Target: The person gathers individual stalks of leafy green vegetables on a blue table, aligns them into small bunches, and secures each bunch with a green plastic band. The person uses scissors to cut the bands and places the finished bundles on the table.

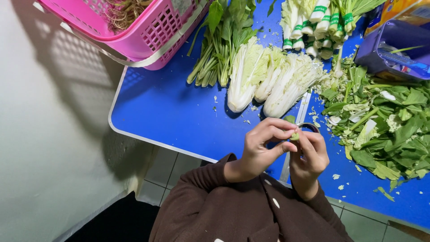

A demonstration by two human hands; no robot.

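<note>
Head view of a vegetable-trimming bench. The blue folding table (170, 112) fills the frame from 9 to 3 o'clock. At 11 o'clock a pink slotted plastic basket (148, 31) overhangs its edge and holds brownish roots. At 3 o'clock lies a loose heap of cut green leaves and pale stem scraps (380, 121), which reads as trimming already done. At 12 o'clock three pale halved napa cabbages (268, 78) lie side by side, with a bunch of long-stemmed leafy greens (219, 45) to their left; at 1 o'clock are banded bundles of white-stemmed greens (318, 27). These appear untouched, so much seems left. At 2 o'clock stands a purple plastic box (394, 47). Near 5 o'clock the left hand (260, 148) and right hand (309, 157) meet, fingertips of both pinched on a small green stem stub (294, 136), held above the near table edge; a dark ring-like object behind it cannot be identified.
</note>
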